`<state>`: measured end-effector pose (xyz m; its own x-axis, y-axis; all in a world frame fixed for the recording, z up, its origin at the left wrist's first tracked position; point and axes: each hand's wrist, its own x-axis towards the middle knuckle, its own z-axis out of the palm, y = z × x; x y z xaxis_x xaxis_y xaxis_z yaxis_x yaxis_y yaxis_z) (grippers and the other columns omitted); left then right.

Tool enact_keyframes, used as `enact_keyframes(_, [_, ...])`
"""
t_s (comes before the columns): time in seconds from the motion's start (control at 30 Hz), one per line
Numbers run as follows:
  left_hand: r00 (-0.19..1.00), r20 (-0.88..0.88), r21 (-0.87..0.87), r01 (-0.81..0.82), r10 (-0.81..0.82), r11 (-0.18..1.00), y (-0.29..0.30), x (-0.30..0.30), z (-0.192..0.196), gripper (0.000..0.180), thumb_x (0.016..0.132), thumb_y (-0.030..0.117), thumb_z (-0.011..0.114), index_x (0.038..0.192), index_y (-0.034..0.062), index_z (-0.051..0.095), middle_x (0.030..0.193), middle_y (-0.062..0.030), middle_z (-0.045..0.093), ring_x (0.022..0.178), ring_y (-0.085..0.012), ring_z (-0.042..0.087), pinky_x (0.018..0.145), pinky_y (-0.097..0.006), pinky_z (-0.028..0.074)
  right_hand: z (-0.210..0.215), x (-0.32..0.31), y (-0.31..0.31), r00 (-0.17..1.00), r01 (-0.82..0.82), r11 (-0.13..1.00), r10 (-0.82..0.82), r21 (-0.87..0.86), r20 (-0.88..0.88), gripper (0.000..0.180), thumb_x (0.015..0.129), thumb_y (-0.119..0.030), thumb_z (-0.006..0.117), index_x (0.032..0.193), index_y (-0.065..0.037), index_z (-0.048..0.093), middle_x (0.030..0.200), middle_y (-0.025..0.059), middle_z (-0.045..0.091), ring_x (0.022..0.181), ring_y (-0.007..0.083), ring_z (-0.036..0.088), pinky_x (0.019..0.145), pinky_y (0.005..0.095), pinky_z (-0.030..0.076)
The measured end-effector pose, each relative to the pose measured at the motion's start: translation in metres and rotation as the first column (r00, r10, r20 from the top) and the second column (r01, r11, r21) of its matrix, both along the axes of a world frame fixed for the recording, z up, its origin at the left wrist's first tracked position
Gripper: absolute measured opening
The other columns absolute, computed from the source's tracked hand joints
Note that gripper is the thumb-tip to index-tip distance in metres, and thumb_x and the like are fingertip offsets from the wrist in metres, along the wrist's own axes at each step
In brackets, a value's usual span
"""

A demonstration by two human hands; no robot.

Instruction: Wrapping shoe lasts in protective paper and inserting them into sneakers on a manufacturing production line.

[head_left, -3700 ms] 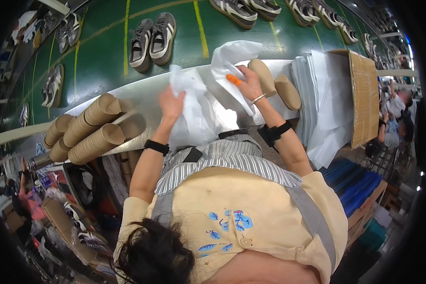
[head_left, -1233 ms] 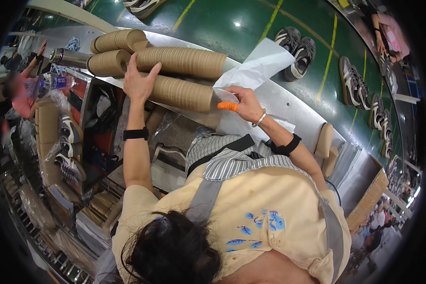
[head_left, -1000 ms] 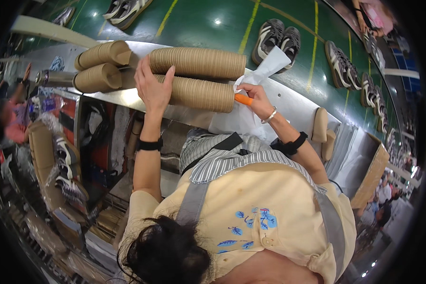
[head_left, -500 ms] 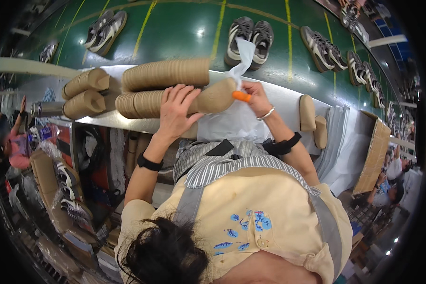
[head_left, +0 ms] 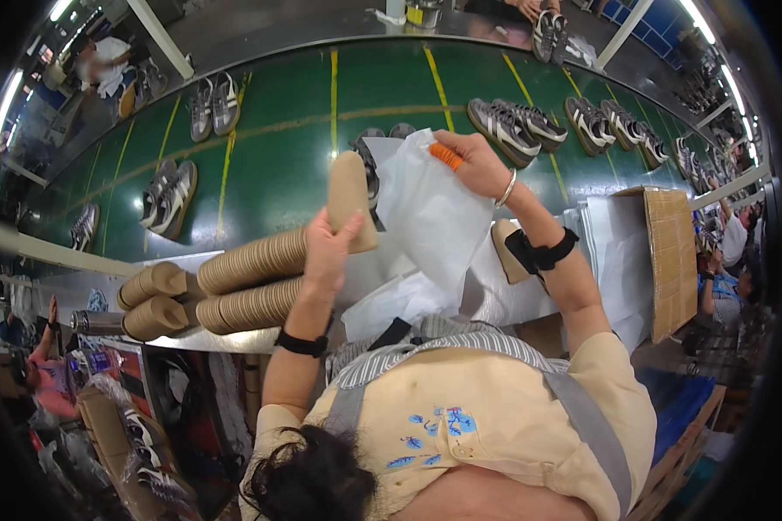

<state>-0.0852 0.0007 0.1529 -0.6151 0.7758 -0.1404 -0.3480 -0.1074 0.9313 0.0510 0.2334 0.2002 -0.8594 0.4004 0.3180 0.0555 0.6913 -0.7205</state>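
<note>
Biggest thing out here, the green belt, sweeps right across the scene, striped with yellow lines. Along its near edge runs the shiny metal ledge! Off the belt's near edge, over on the right, a tan cardboard panel stands beside a thick stack of white sheets. Left of centre, just short of that same edge, lie two long rows of nested brown shells, with two shorter rows farther left along the belt's near side.

Now the action: the white sheet hangs over the belt's near edge, and the right hand has it pinched by the top, fingers closed. Behind it (only partly visible, mind you) a dark pair of shoes sits on the belt. To the left, the left hand grips the brown shoe form between thumb and fingers, rounded end up, across the belt's near edge, just beside the sheet! Another brown form lies on the near side of the belt, by the right forearm. And smallest of all, over the belt, an orange finger cover on the right hand.
</note>
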Motion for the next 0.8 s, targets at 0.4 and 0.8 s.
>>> enact_keyframes(0.4, [0.802,0.591,0.363,-0.172,-0.083,0.916,0.069,0.013,-0.005,0.026,0.091,0.01,0.05,0.113,-0.0024,0.055,0.105,-0.0118,0.064,0.091,-0.0234,0.064,0.08,-0.035,0.053,-0.038,-0.004,-0.093,0.964,-0.261,0.88,0.261,0.397,0.055,0.033,0.072,-0.022,0.07,0.097,-0.009,0.054,0.076,0.0088,0.061,0.067,0.0309,0.06,0.058,0.0391,0.045])
enact_keyframes(0.8, [0.979,0.203,-0.078,-0.004,0.02,0.997,0.063,0.038,-0.066,0.025,0.09,0.005,0.053,0.115,0.0023,0.054,0.108,-0.0062,0.061,0.093,-0.0146,0.062,0.078,-0.027,0.051,-0.098,-0.01,-0.046,0.966,-0.026,0.983,-0.021,-0.182,-0.256,0.011,0.077,-0.002,0.069,0.086,0.0,0.063,0.078,0.004,0.057,0.069,0.0143,0.055,0.064,0.0278,0.047])
